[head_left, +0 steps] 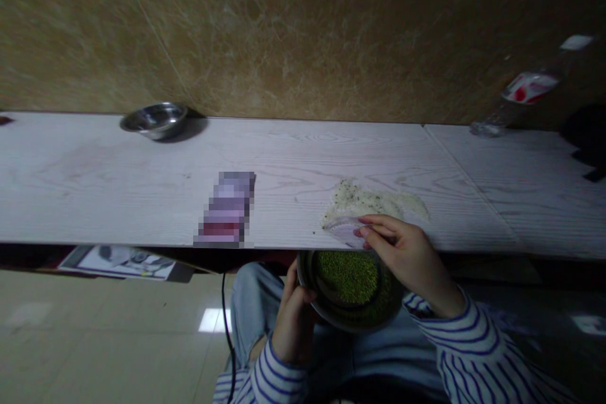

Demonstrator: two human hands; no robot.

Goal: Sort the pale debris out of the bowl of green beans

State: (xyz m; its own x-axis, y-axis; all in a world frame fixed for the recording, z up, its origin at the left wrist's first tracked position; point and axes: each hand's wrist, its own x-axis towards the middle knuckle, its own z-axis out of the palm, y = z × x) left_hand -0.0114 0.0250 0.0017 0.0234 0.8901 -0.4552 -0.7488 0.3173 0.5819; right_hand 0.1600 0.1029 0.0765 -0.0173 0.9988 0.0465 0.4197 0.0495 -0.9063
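Note:
My left hand (296,312) grips the rim of a round bowl (326,315) below the table's front edge. Green beans (348,278), small like mung beans, lie inside it. Between thumb and fingers, my right hand (402,243) pinches a thin, pale flat piece (343,231) with a curved edge; its exact kind is unclear. That piece rests at the table edge, against a spread of whitish grains (379,203) mixed with dark and greenish specks. The right wrist passes over the bowl's right side and hides part of it.
A phone-like object (227,208), blurred out, lies on the white wooden table (284,158) to the left. Farther back stands a small metal bowl (158,123) by the wall. At right is a clear bottle (516,98). A black cable (226,315) hangs below the table.

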